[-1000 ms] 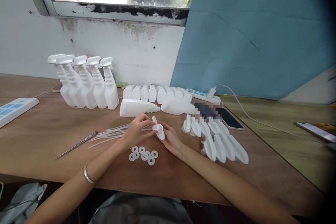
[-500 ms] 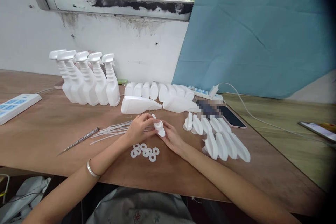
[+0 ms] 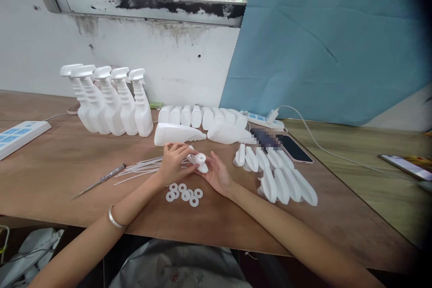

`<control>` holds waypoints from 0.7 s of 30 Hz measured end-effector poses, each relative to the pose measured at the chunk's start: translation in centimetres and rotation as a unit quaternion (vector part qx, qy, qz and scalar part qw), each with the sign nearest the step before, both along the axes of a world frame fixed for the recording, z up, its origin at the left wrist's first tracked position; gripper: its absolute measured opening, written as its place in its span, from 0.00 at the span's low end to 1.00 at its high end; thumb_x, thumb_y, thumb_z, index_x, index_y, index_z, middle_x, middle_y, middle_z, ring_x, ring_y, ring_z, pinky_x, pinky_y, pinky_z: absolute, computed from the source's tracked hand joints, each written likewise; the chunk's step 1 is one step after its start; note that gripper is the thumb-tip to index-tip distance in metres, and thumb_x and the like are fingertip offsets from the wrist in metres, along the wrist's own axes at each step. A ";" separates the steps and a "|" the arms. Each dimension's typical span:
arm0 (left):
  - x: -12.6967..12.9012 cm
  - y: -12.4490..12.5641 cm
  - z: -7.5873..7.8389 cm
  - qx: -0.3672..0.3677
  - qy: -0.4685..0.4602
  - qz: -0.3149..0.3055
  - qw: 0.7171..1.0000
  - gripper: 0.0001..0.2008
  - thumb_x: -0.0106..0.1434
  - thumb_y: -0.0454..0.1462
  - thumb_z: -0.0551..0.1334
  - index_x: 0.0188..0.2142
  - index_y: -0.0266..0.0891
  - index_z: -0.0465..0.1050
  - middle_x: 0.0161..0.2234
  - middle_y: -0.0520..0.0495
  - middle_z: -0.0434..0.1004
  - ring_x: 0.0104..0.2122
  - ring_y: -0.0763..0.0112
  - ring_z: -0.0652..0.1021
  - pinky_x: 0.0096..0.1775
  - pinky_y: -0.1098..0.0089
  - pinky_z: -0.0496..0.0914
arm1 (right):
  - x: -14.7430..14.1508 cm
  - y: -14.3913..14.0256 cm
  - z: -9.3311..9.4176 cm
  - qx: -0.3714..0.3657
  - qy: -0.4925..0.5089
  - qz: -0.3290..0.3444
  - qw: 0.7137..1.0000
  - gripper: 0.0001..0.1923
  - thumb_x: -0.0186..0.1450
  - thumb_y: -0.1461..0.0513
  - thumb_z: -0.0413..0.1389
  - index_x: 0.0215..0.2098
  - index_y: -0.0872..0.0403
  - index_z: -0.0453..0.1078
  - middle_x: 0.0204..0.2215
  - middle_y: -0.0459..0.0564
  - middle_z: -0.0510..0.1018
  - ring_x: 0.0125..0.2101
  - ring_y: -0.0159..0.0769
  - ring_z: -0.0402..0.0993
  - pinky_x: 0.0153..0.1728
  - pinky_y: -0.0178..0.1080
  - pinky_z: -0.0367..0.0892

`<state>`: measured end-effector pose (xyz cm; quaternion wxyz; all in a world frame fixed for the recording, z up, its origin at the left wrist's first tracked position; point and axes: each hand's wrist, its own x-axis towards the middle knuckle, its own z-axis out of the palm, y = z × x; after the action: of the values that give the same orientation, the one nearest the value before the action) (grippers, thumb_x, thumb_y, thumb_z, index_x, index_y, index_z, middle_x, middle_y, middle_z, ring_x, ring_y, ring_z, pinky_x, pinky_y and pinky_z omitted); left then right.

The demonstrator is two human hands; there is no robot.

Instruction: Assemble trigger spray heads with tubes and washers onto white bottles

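Note:
My left hand [image 3: 175,164] is closed around a white trigger spray head [image 3: 201,159], its round collar facing up towards me. Beside it, my right hand [image 3: 218,175] is open, palm turned to the spray head and fingers stretched out; whether its thumb side touches the part I cannot tell. Flat white ring washers [image 3: 185,195] lie loose on the table just below my hands. Thin white tubes [image 3: 143,166] are spread to the left, partly hidden behind my left hand. More white spray heads [image 3: 282,186] lie in two rows to the right of my right hand.
Assembled spray bottles [image 3: 110,103] stand at the back left. Several white bottles [image 3: 178,135] lie on their sides ahead. A screwdriver-like metal tool [image 3: 99,181] rests at left. Phones [image 3: 297,149] and a power strip [image 3: 259,120] with a cable are at right; another power strip [image 3: 23,137] is far left.
The spray head has turned so its collar faces up more. My right hand's fingers have come off it and opened, while my left hand keeps hold. The view has shifted slightly.

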<state>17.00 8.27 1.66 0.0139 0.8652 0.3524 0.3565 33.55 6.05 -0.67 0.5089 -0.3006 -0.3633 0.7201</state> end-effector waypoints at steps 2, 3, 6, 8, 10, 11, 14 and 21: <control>0.0 0.0 0.0 -0.007 0.012 -0.002 1.000 0.15 0.56 0.46 0.60 0.40 0.42 0.68 0.39 0.50 0.75 0.46 0.63 0.69 0.48 0.59 0.51 | 0.1 -0.1 0.1 0.009 0.000 0.026 1.000 0.22 0.61 0.48 0.46 0.39 0.56 0.70 0.39 0.53 0.75 0.41 0.40 0.71 0.45 0.43 0.63; 0.0 0.0 0.0 -0.013 0.022 -0.007 1.000 0.17 0.54 0.47 0.61 0.41 0.42 0.68 0.40 0.49 0.75 0.47 0.62 0.68 0.48 0.58 0.50 | 0.1 -0.1 0.1 0.012 0.001 0.032 0.999 0.21 0.61 0.49 0.46 0.39 0.56 0.70 0.39 0.53 0.75 0.41 0.40 0.71 0.46 0.43 0.62; 0.1 -0.1 -0.1 -0.036 0.045 -0.015 0.998 0.21 0.54 0.48 0.61 0.44 0.41 0.65 0.43 0.47 0.74 0.49 0.61 0.67 0.50 0.57 0.49 | 0.1 -0.3 0.2 0.024 -0.004 0.036 0.999 0.18 0.60 0.52 0.49 0.40 0.56 0.70 0.39 0.52 0.75 0.41 0.40 0.71 0.47 0.43 0.62; 0.1 -0.1 -0.2 -0.049 0.041 -0.010 0.998 0.21 0.55 0.47 0.60 0.46 0.41 0.64 0.44 0.46 0.73 0.48 0.63 0.68 0.50 0.58 0.49 | 0.2 -0.4 0.2 0.031 -0.013 0.036 0.999 0.17 0.60 0.54 0.50 0.41 0.56 0.70 0.41 0.51 0.75 0.42 0.39 0.70 0.48 0.44 0.62; 0.1 -0.1 -0.3 -0.057 0.027 -0.005 0.998 0.20 0.56 0.46 0.60 0.46 0.42 0.63 0.44 0.46 0.73 0.47 0.64 0.70 0.51 0.58 0.49 | 0.1 -0.4 0.1 0.039 -0.015 0.039 0.998 0.17 0.60 0.55 0.50 0.43 0.56 0.69 0.43 0.51 0.73 0.43 0.39 0.69 0.48 0.45 0.62; 0.1 0.0 -0.3 -0.060 0.021 -0.002 0.998 0.20 0.56 0.46 0.60 0.46 0.42 0.63 0.43 0.47 0.74 0.46 0.65 0.70 0.51 0.58 0.49 | 0.1 -0.5 0.1 0.045 -0.015 0.038 0.998 0.18 0.60 0.55 0.51 0.45 0.55 0.68 0.45 0.51 0.72 0.44 0.39 0.69 0.49 0.45 0.61; -0.1 0.1 -0.5 -0.065 0.006 0.007 0.998 0.20 0.56 0.46 0.60 0.45 0.41 0.63 0.40 0.48 0.74 0.43 0.65 0.71 0.50 0.59 0.50 | -0.2 -0.7 -0.2 0.077 -0.041 0.001 0.996 0.22 0.58 0.57 0.53 0.51 0.50 0.62 0.48 0.49 0.70 0.46 0.37 0.67 0.50 0.45 0.60; -0.4 0.6 -0.6 -0.053 0.017 0.010 0.998 0.14 0.57 0.46 0.59 0.36 0.39 0.63 0.35 0.51 0.73 0.38 0.68 0.72 0.46 0.63 0.53 | -0.5 -1.8 -0.4 0.300 -0.303 -0.134 0.894 0.22 0.56 0.65 0.55 0.48 0.49 0.58 0.49 0.50 0.63 0.50 0.37 0.62 0.50 0.42 0.60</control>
<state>16.58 8.90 1.03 0.0502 0.8656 0.3791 0.3232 33.03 4.29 -1.05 0.5319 -0.3828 -0.6552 0.3758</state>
